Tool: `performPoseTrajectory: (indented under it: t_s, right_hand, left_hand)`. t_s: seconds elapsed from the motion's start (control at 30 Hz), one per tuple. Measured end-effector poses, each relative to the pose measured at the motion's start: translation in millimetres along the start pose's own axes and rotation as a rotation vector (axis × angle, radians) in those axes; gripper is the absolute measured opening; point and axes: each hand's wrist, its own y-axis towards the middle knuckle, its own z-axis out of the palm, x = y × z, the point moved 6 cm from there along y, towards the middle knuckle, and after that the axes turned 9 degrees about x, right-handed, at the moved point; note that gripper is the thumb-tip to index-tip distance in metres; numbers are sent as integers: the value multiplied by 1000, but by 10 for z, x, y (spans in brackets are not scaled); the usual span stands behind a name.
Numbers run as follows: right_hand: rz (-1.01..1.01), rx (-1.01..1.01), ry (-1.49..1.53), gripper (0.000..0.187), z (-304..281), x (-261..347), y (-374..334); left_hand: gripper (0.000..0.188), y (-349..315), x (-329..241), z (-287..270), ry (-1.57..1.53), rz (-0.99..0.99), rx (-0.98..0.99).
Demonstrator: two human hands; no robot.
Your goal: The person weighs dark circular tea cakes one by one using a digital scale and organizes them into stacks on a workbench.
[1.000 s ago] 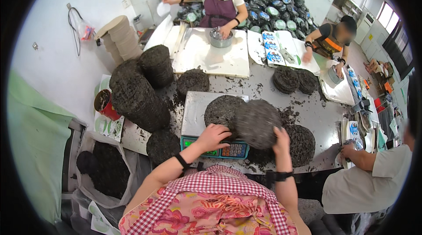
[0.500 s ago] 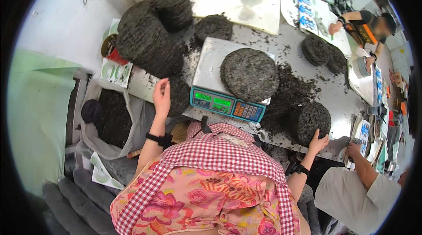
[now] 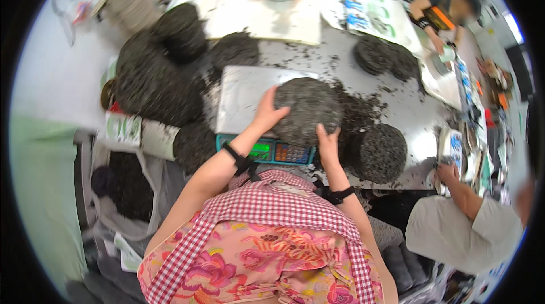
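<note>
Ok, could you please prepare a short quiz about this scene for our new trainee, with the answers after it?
1. Multiple choice: what do the left hand and the right hand hold together?
A) a sheet of paper
B) a dark round cake
C) a metal tin

2. True or false: the display of the scale is lit green.

3. Fill in: the large stack of dark cakes stands to the ____ of the scale, from the person's own side.

Key: 1. B; 2. true; 3. left
</note>
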Motion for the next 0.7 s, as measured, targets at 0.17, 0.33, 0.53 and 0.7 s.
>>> performPoseTrajectory:
  t_s: [0.17, 0.33, 0.53, 0.7]
  right_hand:
    - [-331, 247, -622, 66, -317, -129, 725]
    - [291, 69, -1149, 89, -618, -212, 1142]
    - [-191, -25, -1222, 32, -612, -374, 1315]
    - [-273, -134, -831, 35, -324, 563, 805]
  left_hand:
    - [59, -318, 180, -672, -139, -102, -194]
    - [48, -692, 312, -993, -247, -194, -320]
    - [45, -800, 325, -941, -302, -215, -344]
    - [52, -699, 448, -834, -145, -154, -381]
